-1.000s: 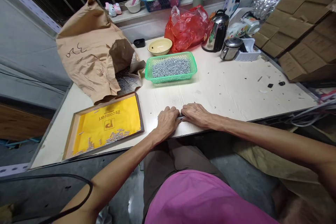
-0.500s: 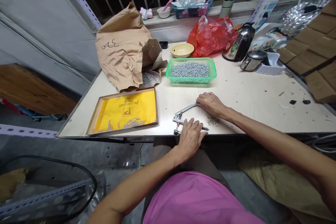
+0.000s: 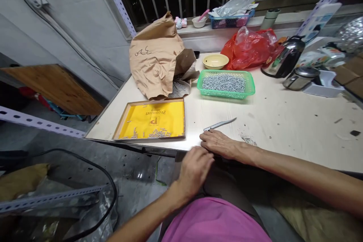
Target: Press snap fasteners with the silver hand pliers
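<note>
Slim steel lever (image 3: 220, 124): narrow, flat, bright, lying at a slight angle on the pale wood-grain laminate table (image 3: 286, 128), well in from the right of the yellow tray, its near end just above the right hand (image 3: 217, 144). Only this strip shows; whatever it joins, if anything, can't be seen.

Right hand lies flat and open, palm down, fingers together near the table's front edge, not gripping anything. Left hand (image 3: 194, 170) is curled and bunched at that same edge, partly past it, and just beside the right. Whether it holds anything cannot be told; the fingers hide it.

Around them: a green plastic basket (image 3: 227, 95), mesh-sided, packed with silver pins (image 3: 224, 82) - short, uniform, metallic. Wooden tray (image 3: 118, 121) lined with yellow printed card, a small scatter of pins (image 3: 159, 133) at its near side. Crumpled kraft paper bag (image 3: 154, 55) behind it, more pins (image 3: 178, 90) at its mouth.

Right of the hands, a broad stretch of laminate runs to the far edge, flecked with dark specks and a small patch of pale debris (image 3: 248, 140).
</note>
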### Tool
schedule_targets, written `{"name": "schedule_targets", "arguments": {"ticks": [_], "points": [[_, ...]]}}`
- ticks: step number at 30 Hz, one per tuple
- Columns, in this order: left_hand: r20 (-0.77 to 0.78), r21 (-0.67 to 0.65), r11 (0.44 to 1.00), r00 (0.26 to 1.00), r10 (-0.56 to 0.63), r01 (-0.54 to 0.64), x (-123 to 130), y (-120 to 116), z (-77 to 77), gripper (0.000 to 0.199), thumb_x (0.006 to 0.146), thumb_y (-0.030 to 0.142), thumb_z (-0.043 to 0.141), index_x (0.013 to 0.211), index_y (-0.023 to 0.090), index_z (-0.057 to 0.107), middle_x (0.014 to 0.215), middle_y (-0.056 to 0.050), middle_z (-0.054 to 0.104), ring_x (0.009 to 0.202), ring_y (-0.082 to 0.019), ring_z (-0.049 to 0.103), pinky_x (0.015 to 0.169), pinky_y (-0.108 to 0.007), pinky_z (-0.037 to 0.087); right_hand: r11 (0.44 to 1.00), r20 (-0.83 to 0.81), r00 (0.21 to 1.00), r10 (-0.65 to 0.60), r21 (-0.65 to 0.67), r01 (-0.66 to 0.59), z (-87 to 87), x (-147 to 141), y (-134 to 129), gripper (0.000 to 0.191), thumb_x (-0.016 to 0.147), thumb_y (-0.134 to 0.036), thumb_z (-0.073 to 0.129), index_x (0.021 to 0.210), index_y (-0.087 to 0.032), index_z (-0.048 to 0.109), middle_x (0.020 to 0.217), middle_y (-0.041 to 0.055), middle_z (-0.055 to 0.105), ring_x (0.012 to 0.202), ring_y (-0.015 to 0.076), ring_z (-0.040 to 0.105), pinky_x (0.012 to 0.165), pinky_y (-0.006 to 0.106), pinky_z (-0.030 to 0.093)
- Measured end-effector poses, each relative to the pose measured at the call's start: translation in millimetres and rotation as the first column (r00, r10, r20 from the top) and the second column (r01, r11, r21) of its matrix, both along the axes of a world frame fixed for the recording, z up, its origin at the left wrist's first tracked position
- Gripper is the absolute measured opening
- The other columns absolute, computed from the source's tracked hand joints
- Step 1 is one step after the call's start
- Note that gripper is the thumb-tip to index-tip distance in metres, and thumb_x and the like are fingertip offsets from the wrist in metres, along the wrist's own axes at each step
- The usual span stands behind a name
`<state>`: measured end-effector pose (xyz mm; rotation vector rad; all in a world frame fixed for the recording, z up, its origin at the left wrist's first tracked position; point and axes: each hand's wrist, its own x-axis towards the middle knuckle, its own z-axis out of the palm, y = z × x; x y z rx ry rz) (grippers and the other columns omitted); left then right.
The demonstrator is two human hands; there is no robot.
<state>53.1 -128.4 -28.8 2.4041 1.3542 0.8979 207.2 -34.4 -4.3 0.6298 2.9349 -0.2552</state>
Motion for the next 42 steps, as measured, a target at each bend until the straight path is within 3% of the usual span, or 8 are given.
{"name": "schedule_targets", "arguments": {"ticks": [3, 6, 11, 16, 19, 26, 35, 42], "points": [[-0.047, 0.028, 0.960, 0.959, 0.279, -0.278, -52.4, 25.8, 9.7, 0.019, 0.091, 0.022, 0.049, 0.099, 0.018, 0.065, 0.091, -0.006, 0.064, 0.088, -0.019, 0.055, 0.081, -0.034, 0.047, 1.000, 0.026, 1.000, -0.008, -0.026, 0.009, -10.0, -1.7, 0.3, 0.018, 0.083, -0.008, 0.045, 0.091, -0.014, 0.060, 0.096, 0.0112, 0.059, 0.089, 0.0211, 0.053, 0.078, 0.035, 0.038], [-0.150, -0.035, 0.918, 0.910, 0.386, -0.395, -93.4, 54.8, 12.8, 0.018, 0.089, 0.023, 0.052, 0.096, 0.018, 0.068, 0.088, -0.006, 0.065, 0.086, -0.019, 0.055, 0.080, -0.033, 0.045, 0.991, -0.078, 0.994, -0.076, -0.118, 0.067, -21.8, -1.0, 5.3, 0.018, 0.088, -0.011, 0.041, 0.090, -0.016, 0.058, 0.089, 0.0082, 0.060, 0.081, 0.0176, 0.055, 0.075, 0.032, 0.039], [-0.305, -0.249, 0.920, 0.926, 0.222, -0.302, -108.4, 85.6, 8.9, 0.019, 0.087, 0.024, 0.055, 0.095, 0.020, 0.072, 0.089, -0.006, 0.065, 0.091, -0.020, 0.055, 0.079, -0.031, 0.044, 0.926, -0.521, 0.782, -0.343, -0.329, 0.187, -11.2, -1.3, 17.0, 0.017, 0.093, -0.024, 0.039, 0.096, -0.017, 0.055, 0.086, 0.0042, 0.062, 0.073, 0.0131, 0.057, 0.066, 0.026, 0.045], [-0.370, -0.370, 0.906, 0.927, 0.059, -0.205, -97.5, 104.2, 4.7, 0.021, 0.083, 0.021, 0.056, 0.095, 0.022, 0.073, 0.087, -0.006, 0.066, 0.090, -0.021, 0.056, 0.073, -0.029, 0.043, 0.838, -0.805, 0.406, -0.432, -0.191, 0.512, 41.2, 6.9, 56.8, 0.016, 0.089, -0.029, 0.050, 0.096, -0.018, 0.058, 0.082, 0.0031, 0.064, 0.065, 0.0128, 0.057, 0.060, 0.028, 0.048], [-0.350, -0.422, 0.888, 0.936, 0.022, -0.179, -96.6, 114.8, 1.5, 0.019, 0.079, 0.021, 0.059, 0.091, 0.022, 0.074, 0.087, -0.005, 0.068, 0.089, -0.020, 0.058, 0.073, -0.027, 0.042, 0.726, -0.844, 0.316, -0.433, -0.119, 0.677, 59.7, 24.5, 95.4, 0.019, 0.088, -0.033, 0.050, 0.100, -0.021, 0.059, 0.084, 0.0030, 0.065, 0.061, 0.0132, 0.056, 0.062, 0.031, 0.049], [-0.229, -0.545, 0.833, 0.973, -0.038, -0.095, -96.2, 127.6, -3.8, 0.012, 0.071, 0.022, 0.063, 0.076, 0.019, 0.074, 0.074, -0.001, 0.068, 0.069, -0.014, 0.060, 0.061, -0.022, 0.039, 0.687, -0.590, 0.601, -0.539, 0.104, 0.719, 33.0, 62.1, 134.7, 0.046, 0.085, -0.034, 0.054, 0.127, -0.018, 0.050, 0.119, 0.0147, 0.058, 0.097, 0.0280, 0.059, 0.078, 0.047, 0.050], [-0.337, -0.319, 0.890, 0.917, 0.215, -0.325, -114.6, 136.7, 2.8, 0.013, 0.079, 0.026, 0.059, 0.076, 0.016, 0.067, 0.080, -0.005, 0.066, 0.077, -0.018, 0.059, 0.070, -0.028, 0.041, 0.826, -0.419, 0.757, -0.501, 0.029, 0.563, 7.5, 71.9, 24.5, 0.036, 0.094, -0.032, 0.039, 0.125, -0.021, 0.052, 0.124, 0.0106, 0.054, 0.094, 0.0211, 0.063, 0.071, 0.033, 0.055], [-0.545, -0.218, 0.954, 0.837, 0.056, -0.206, -111.1, 127.2, 2.8, 0.020, 0.088, 0.023, 0.049, 0.085, 0.016, 0.067, 0.089, -0.009, 0.060, 0.091, -0.022, 0.054, 0.076, -0.032, 0.042, 0.845, -0.288, 0.794, -0.535, -0.186, 0.501, -17.7, 82.6, -28.4, 0.032, 0.095, -0.033, 0.033, 0.114, -0.024, 0.058, 0.106, 0.0074, 0.061, 0.082, 0.0169, 0.064, 0.069, 0.030, 0.054]]}}
